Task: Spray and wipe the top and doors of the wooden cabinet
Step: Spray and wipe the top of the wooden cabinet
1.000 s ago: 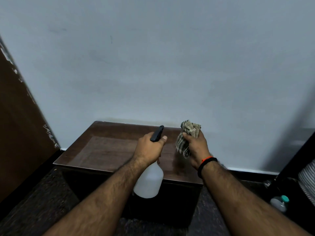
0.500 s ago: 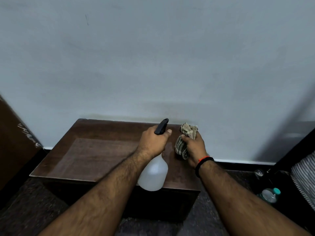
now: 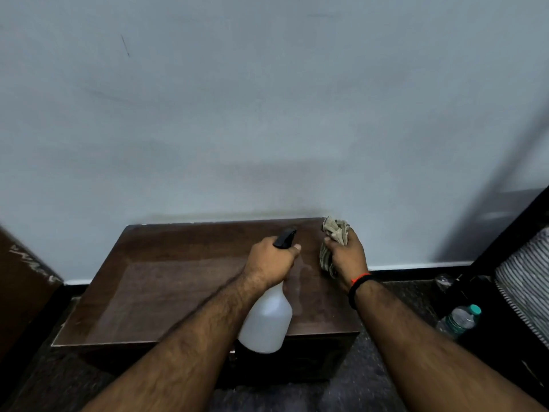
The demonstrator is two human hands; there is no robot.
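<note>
You are holding the spray bottle [image 3: 269, 319] in your left hand [image 3: 271, 261], fingers wrapped tight round its neck, with the thumb [image 3: 294, 248] lying just under the black nozzle [image 3: 285, 237]. Whether a finger is on the trigger is hidden from this angle. Your right hand [image 3: 346, 258] is closed in a fist on the bunched cloth [image 3: 334, 233], which is spilling out above and below your fingers, close to the wall [image 3: 267, 114].

The step in hand looks to be spraying the top of the wooden cabinet [image 3: 178, 286]. The nozzle is pointing away from you, toward the back edge beyond your knuckles, so tip it down a little to keep the mist on the wood and off the wall. Keep the cloth hand to the right of the nozzle, out of the spray line. Most of the top is lying to the left of your left hand, so work that way too.

The cabinet is sitting below and ahead of both hands, its back against the wall. Its top is dark brown with visible grain and a glossy finish that is catching a pale sheen. A faint lighter patch is showing between your two hands, possibly wet spray, though you cannot be sure. The doors are mostly hidden under your forearms; only a dark front edge is showing below the bottle.
</note>
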